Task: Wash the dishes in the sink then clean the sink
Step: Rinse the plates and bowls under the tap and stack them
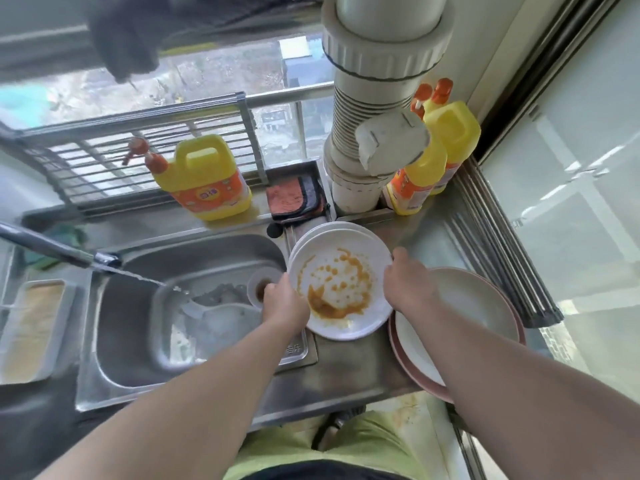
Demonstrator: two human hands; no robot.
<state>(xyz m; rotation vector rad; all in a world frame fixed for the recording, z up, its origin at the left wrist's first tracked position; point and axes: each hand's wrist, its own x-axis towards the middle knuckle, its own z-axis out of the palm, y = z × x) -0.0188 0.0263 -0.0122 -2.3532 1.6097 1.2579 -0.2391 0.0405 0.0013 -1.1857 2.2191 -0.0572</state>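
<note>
head | dirty plate (341,285) gripped between left hand (284,303) | right hand (408,285)

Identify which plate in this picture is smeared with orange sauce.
The top plate of the stack beside the sink, held by both hands; the plates to its right look clean.

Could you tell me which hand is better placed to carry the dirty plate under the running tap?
Left. The left hand grips the dirty plate on its sink-side edge, nearest the tap and its stream. The right hand holds the far edge, away from the sink.
</note>
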